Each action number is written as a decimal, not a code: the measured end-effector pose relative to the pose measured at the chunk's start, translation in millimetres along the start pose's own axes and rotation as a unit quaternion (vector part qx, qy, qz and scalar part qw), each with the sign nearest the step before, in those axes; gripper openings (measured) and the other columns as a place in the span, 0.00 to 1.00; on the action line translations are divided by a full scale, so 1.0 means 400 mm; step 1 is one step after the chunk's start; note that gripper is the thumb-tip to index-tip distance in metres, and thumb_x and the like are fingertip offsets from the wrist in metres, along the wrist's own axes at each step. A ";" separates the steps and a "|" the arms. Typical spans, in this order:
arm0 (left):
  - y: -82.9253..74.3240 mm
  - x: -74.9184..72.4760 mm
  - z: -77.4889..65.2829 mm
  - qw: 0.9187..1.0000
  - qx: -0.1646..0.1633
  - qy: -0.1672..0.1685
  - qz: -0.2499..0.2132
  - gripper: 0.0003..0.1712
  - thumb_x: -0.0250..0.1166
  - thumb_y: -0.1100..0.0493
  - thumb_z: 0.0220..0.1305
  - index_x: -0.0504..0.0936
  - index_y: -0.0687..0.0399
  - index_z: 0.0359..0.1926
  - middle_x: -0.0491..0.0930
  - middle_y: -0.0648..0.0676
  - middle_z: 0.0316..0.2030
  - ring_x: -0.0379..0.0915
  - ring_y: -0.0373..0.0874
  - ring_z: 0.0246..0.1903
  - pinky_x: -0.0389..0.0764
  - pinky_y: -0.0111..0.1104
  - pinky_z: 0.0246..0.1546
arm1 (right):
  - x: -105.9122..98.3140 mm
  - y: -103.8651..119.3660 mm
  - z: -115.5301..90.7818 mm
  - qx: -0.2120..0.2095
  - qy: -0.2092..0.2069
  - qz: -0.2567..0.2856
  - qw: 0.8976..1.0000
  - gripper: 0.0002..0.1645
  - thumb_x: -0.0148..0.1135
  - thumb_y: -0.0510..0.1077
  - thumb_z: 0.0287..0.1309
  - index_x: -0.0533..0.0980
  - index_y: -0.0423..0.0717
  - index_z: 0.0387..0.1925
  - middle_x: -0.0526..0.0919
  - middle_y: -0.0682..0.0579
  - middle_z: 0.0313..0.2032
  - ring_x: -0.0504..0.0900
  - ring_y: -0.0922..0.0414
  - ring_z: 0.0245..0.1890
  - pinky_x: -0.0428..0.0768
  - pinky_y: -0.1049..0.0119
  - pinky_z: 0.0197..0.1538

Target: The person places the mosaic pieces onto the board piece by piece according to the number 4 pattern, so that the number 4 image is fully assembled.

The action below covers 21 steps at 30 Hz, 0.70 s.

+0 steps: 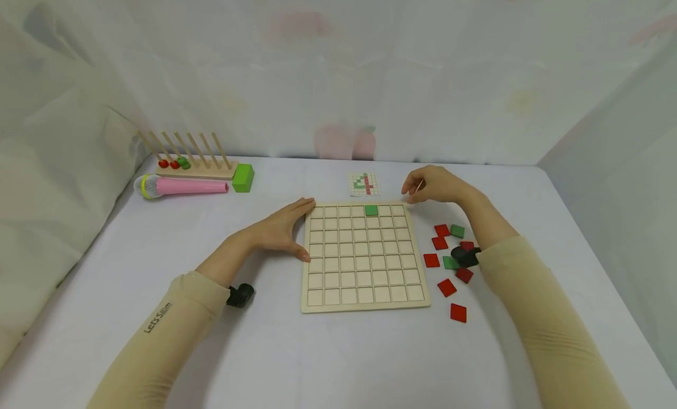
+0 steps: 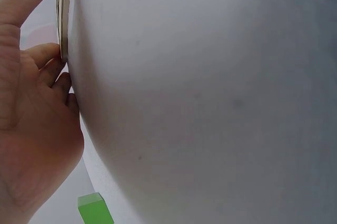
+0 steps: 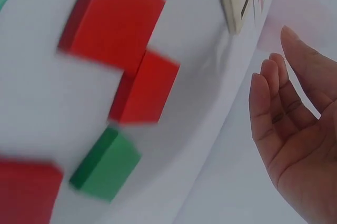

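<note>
A wooden grid board [image 1: 332,248] lies flat on the table, with one green tile [image 1: 371,210] in its top row. My left hand [image 1: 277,228] rests along the board's left edge, thumb and fingers spread; in the left wrist view its fingertips touch the wooden rim [image 2: 65,19]. Just off the top right corner hovers my right hand [image 1: 435,184], fingers loosely bent. In the right wrist view, thumb and fingers stand apart with nothing visible between them. Loose red tiles [image 1: 446,287] and green tiles [image 1: 457,231] lie right of the board, partly under the right wrist.
Behind the board lies a small pattern card [image 1: 364,184] with green and red squares. At the back left stand a peg rack [image 1: 195,171] with red and green beads, a pink microphone [image 1: 190,186] and a green block [image 1: 243,178]. White cloth hangs behind the table.
</note>
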State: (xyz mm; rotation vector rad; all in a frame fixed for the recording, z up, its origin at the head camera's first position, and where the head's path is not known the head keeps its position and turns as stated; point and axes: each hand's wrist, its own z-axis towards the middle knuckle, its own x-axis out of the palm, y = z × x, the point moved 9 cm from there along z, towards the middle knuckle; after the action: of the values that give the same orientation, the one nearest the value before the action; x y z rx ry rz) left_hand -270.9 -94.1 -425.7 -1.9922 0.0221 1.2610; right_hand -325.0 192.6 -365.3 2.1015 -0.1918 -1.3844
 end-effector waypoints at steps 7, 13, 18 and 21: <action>-0.001 0.002 -0.003 1.000 0.000 -0.001 -0.006 0.76 0.82 0.39 0.36 0.46 0.55 0.79 0.42 0.54 0.80 0.32 0.54 0.81 0.45 0.54 0.79 | -0.034 -0.081 -0.060 0.021 0.003 0.002 1.000 0.12 0.66 0.41 0.60 0.80 0.42 0.45 0.81 0.45 0.40 0.80 0.52 0.42 0.74 0.64 0.43; -0.002 0.001 -0.001 1.000 0.001 0.000 -0.005 0.76 0.82 0.38 0.36 0.46 0.55 0.79 0.42 0.54 0.80 0.32 0.54 0.81 0.44 0.53 0.79 | -0.041 -0.149 -0.100 0.045 0.010 -0.006 0.999 0.12 0.66 0.43 0.61 0.81 0.43 0.45 0.81 0.47 0.39 0.77 0.53 0.42 0.74 0.65 0.44; 0.002 0.002 0.001 1.000 -0.002 0.000 0.001 0.76 0.82 0.38 0.36 0.46 0.55 0.79 0.42 0.54 0.80 0.32 0.54 0.81 0.45 0.53 0.79 | -0.027 -0.186 -0.116 0.049 0.038 -0.009 0.998 0.12 0.65 0.44 0.61 0.81 0.45 0.46 0.82 0.47 0.41 0.76 0.53 0.44 0.74 0.65 0.45; 0.005 0.003 0.003 1.000 -0.003 0.000 0.004 0.76 0.82 0.38 0.36 0.46 0.55 0.79 0.42 0.54 0.80 0.32 0.54 0.80 0.45 0.53 0.79 | -0.019 -0.198 -0.123 0.046 0.058 -0.006 0.997 0.11 0.65 0.42 0.59 0.82 0.46 0.44 0.83 0.48 0.41 0.76 0.54 0.43 0.75 0.65 0.46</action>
State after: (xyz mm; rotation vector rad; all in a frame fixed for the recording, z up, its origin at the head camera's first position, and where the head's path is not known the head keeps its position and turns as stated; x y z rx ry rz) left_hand -272.1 -94.4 -427.9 -1.9987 0.0272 1.2681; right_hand -301.3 279.8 -390.5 2.2544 -0.1985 -1.2781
